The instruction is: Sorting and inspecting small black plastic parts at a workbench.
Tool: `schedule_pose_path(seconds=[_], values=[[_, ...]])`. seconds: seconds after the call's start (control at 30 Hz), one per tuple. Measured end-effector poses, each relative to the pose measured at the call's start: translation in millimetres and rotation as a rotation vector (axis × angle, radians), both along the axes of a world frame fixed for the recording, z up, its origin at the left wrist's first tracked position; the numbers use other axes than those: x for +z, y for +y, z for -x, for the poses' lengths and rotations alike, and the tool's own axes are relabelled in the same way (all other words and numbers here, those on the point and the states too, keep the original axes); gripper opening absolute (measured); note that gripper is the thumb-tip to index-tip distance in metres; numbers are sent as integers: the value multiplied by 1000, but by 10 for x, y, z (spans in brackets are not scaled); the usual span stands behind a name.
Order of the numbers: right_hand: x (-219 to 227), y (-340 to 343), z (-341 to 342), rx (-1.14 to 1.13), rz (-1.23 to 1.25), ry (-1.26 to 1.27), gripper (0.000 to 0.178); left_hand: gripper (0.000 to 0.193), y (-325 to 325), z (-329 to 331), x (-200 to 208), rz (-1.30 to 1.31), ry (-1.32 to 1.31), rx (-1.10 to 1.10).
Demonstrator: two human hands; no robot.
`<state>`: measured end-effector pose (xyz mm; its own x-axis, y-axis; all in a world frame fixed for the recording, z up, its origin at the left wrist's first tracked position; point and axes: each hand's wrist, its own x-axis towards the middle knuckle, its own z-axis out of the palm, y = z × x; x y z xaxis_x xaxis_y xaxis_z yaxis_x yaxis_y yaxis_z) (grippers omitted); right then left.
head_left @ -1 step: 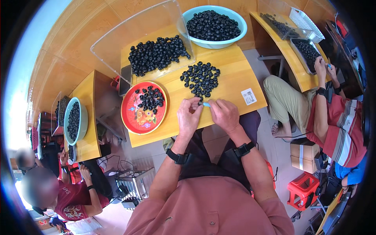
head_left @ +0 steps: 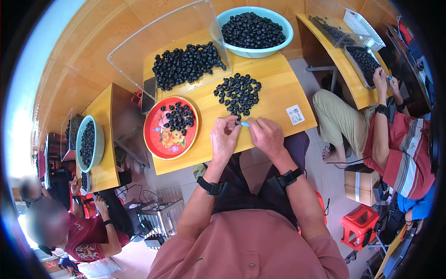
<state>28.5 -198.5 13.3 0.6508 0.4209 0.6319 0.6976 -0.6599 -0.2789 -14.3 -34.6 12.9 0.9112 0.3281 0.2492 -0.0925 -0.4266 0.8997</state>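
My left hand (head_left: 224, 141) is closed in a pinch on a small black bead-like piece (head_left: 238, 122) near the front edge of the wooden table (head_left: 209, 151). Beside it, my right hand (head_left: 267, 136) grips a small light-blue tool (head_left: 245, 124), its tip up against that piece. Most of the tool is covered by my fingers. Just beyond both hands spreads a loose pile of black bead-like pieces (head_left: 238, 94), round with what look like holes. To the left, a red floral plate (head_left: 155, 145) carries more of them.
A clear plastic bin (head_left: 132, 49) with a heap of black pieces lies at the back, beside a full light-blue basin (head_left: 288, 35). A white label (head_left: 294, 114) is stuck at the table's right. People sit at tables on both sides; a red stool (head_left: 360, 225) stands lower right.
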Motion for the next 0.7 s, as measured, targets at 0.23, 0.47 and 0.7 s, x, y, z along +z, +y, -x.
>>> schedule_pose_path(seconds=[0.23, 0.47, 0.7], values=[[20, 33, -22, -38, -21, 36, 9, 22, 48, -3, -147, 419, -41, -62], [10, 34, -9, -62, -12, -1, 8, 20, 93, -1, -104, 356, -89, 8], [42, 28, 8, -98, 3, 9, 6, 19, 560, 272, 255, -157, -229, 163]])
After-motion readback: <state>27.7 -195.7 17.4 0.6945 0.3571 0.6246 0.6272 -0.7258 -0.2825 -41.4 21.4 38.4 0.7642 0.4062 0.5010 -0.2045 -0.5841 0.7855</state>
